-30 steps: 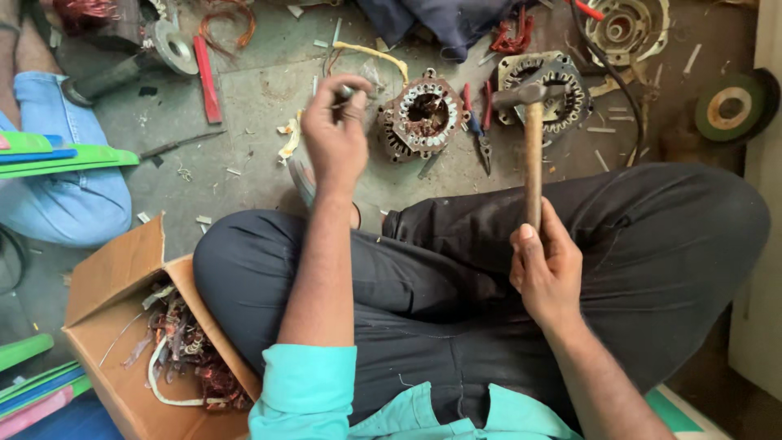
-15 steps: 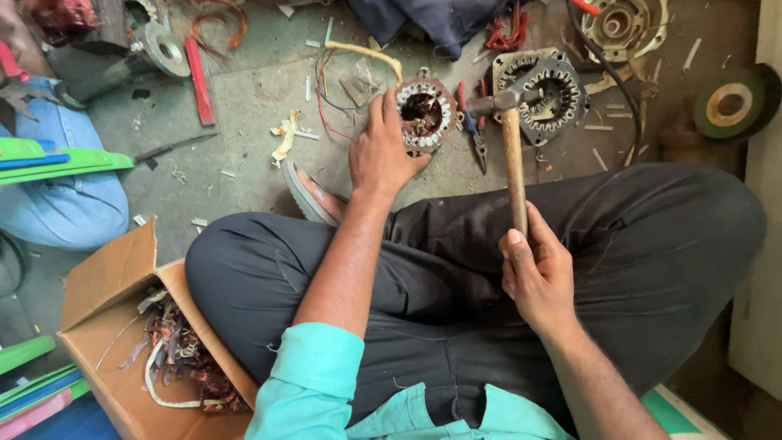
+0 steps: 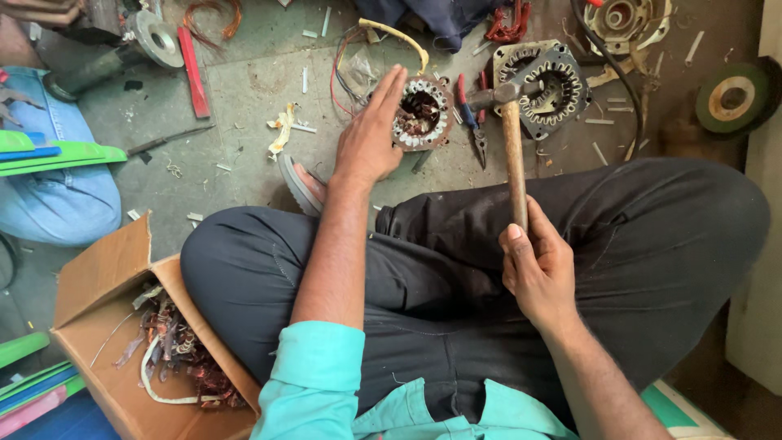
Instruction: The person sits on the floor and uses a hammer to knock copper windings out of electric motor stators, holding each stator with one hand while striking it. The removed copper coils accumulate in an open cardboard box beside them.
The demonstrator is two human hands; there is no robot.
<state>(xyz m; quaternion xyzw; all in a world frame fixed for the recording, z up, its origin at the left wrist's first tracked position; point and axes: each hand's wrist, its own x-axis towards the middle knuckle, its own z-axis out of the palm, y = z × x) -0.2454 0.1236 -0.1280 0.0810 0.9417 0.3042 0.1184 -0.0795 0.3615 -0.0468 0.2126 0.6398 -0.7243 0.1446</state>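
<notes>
Cardboard box [image 3: 114, 326]: one open brown carton at 8 o'clock, flaps raised, containing tangled wire scrap [image 3: 183, 358]. No labels, signs or screens visible.

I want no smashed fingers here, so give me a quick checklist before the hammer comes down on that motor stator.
1. Right hand grips hammer handle: ok.
2. Left hand steadies the stator: ok.
3. Left fingers off the stator's top: not ok, they lie at its rim.
4. Hammer head over the stator: not ok, it sits to its right.
5. Pliers clear of the stator: not ok, right beside it.
</notes>
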